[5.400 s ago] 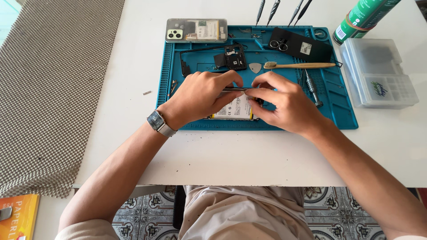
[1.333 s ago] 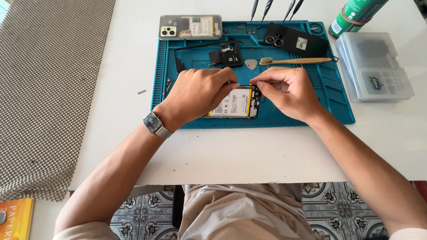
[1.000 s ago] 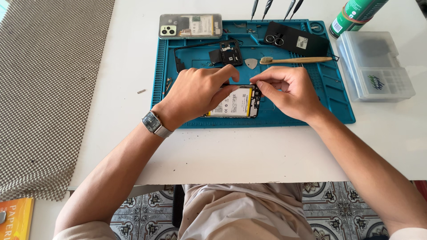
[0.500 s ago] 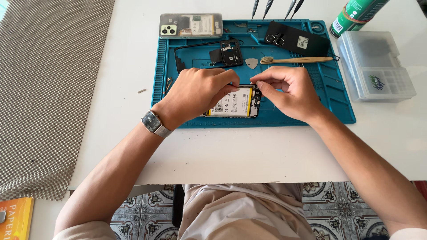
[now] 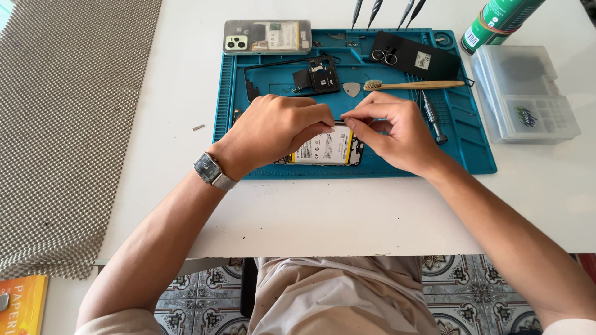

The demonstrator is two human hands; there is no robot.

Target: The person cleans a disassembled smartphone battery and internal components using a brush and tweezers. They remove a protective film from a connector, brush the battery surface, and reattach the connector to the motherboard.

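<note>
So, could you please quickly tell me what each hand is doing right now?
Left hand: fingers curled, resting on the opened phone; a firm grip cannot be told.
Right hand: fingertips pinched at the phone's top edge; what they pinch cannot be told.

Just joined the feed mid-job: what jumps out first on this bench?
Both hands meet at the middle of the blue repair mat: the left hand and right hand pinch something thin over an opened phone showing its white battery. Behind them lie a bamboo brush, a black back cover and another phone back. A clear parts box sits on the right.
</note>
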